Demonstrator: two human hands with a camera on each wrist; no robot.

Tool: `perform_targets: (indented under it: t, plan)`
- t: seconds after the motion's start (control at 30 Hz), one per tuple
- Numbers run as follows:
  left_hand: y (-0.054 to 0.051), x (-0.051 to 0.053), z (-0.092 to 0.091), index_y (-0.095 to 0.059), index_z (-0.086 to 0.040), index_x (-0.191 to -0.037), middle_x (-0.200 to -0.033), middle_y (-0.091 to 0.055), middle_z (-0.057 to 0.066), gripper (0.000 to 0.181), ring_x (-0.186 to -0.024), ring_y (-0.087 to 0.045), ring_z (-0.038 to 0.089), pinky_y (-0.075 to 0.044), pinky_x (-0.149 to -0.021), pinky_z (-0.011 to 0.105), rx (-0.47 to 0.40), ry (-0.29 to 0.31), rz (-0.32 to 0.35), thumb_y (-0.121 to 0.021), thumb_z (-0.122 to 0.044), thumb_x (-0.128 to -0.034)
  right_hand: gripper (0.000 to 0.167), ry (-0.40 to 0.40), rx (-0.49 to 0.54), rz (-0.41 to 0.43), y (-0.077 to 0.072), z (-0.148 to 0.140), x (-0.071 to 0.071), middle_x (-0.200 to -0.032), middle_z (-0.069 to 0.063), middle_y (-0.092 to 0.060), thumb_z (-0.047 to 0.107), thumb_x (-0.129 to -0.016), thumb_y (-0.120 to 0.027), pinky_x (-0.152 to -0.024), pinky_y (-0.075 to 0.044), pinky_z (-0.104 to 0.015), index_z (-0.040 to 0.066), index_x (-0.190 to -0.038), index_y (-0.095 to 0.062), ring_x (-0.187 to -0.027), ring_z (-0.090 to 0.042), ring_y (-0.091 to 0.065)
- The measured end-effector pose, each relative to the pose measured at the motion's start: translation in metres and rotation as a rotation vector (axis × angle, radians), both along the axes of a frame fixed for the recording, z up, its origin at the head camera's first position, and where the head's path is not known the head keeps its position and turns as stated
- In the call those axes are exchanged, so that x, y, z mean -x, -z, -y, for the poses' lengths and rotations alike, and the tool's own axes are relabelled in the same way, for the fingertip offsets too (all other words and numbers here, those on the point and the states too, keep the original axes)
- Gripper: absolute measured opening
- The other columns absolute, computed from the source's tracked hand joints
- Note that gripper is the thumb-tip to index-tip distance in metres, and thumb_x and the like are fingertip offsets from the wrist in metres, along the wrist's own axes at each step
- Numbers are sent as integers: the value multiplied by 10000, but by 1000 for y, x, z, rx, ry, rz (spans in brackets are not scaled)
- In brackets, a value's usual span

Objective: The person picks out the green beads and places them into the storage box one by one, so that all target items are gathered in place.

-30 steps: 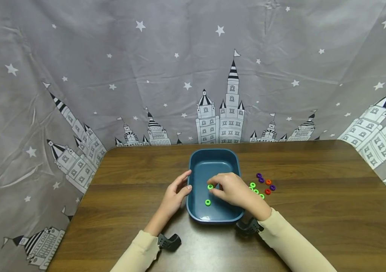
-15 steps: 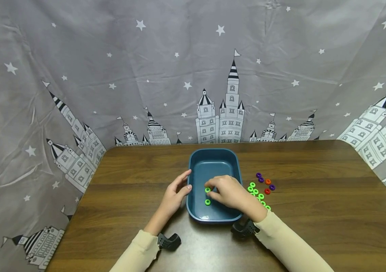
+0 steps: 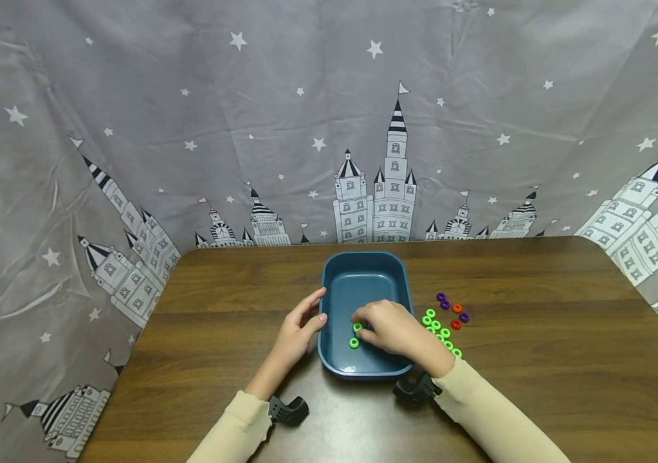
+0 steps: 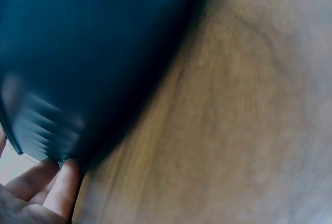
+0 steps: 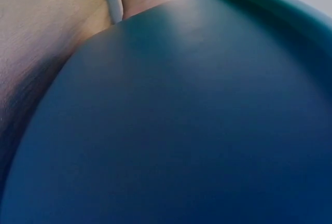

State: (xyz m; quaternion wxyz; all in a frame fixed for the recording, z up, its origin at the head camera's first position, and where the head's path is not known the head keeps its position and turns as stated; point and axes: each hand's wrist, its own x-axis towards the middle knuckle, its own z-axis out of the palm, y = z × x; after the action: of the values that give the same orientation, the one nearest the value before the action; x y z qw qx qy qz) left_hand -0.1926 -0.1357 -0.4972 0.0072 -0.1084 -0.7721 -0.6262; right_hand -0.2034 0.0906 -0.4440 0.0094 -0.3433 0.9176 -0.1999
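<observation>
A deep blue rectangular bin (image 3: 329,360) stands on the table in the head view. My left hand (image 3: 300,328) rests against its left side, fingers fairly straight; the left wrist view shows fingertips touching the outer wall. My right hand (image 3: 389,326) reaches over the right rim into the bin. Its thumb and index finger pinch a small green ring (image 3: 357,327) low over the bin floor. Just in front of it, a second green ring (image 3: 354,343) lies on the floor of the bin. The right wrist view is mostly filled by the bin's outer wall (image 5: 181,120).
Right of the bin lie several green rings (image 3: 435,325), partly behind the right forearm. Close by are purple rings (image 3: 464,317), an orange ring (image 3: 457,308) and a red ring (image 3: 455,325). A grey castle-print cloth (image 3: 282,96) hangs behind the wooden table (image 3: 543,308).
The right hand has lowered slightly and shifted toward the near end of the bin, bringing the green ring closer to the other one. The left hand and the bin stay put.
</observation>
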Motion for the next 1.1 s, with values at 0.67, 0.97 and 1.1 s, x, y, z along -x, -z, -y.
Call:
perform_targets:
  t: [0.67,0.97,1.1]
  plan:
    - [-1,0,0,-509,-69,-1491,-1545,-499,195,504,-1383,-514,421,-478,-1049,292,-2,7,-11,-599,-86,-996,133,3,-115,33,1,3,0,-705,47,-576,177,-854,-790,-569,-385,-257,140,-779,-686,-636,-90,-460]
    - [-1,0,1,-507,-72,-1494,-1549,-497,189,507,-1394,-505,420,-458,-1096,443,6,5,-9,-598,-87,-996,153,36,-128,30,1,3,-2,-805,10,-627,247,-865,-795,-630,-474,-317,117,-914,-731,-699,-114,-523]
    - [0,0,0,-509,-77,-1493,-1548,-500,183,504,-1395,-504,419,-443,-1104,503,10,4,-5,-598,-91,-997,158,34,-128,28,2,3,-2,-807,9,-634,249,-862,-798,-633,-480,-319,116,-918,-734,-701,-114,-532]
